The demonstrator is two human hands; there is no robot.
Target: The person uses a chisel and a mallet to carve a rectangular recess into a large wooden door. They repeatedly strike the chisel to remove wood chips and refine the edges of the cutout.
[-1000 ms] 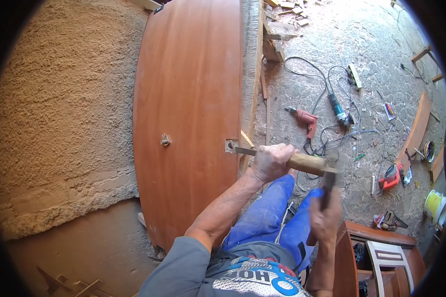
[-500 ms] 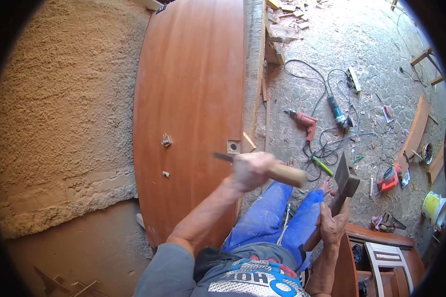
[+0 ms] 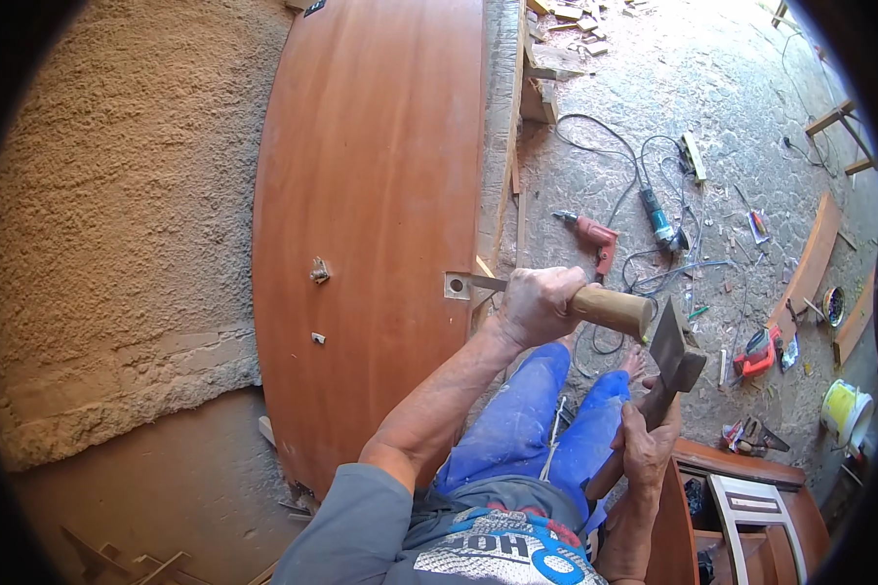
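Observation:
A reddish-brown wooden door panel (image 3: 361, 146) lies lengthwise on my left. Near its right edge is a square recess with a round hole (image 3: 456, 285). My left hand (image 3: 541, 302) grips a chisel by its thick wooden handle (image 3: 610, 308), the narrow blade (image 3: 488, 283) reaching the recess's right side. My right hand (image 3: 649, 439) holds a hammer-like tool (image 3: 678, 356) with a dark wedge-shaped head, just right of the handle's end. A small pale lump (image 3: 319, 271) and a smaller chip (image 3: 317, 338) lie on the panel.
On the floor are a red drill (image 3: 593, 234), a teal grinder (image 3: 658, 219), tangled cords, a red power tool (image 3: 759, 356), curved boards (image 3: 810, 263) and a bucket (image 3: 844, 414). A wooden cabinet (image 3: 790, 536) is at lower right, scrap wood at the top, a rough wall (image 3: 117, 224) left.
The hammer swung back from the chisel handle's end and is now slightly left of where it was. The chisel lifted leftward out of the recess, then returned to its right edge.

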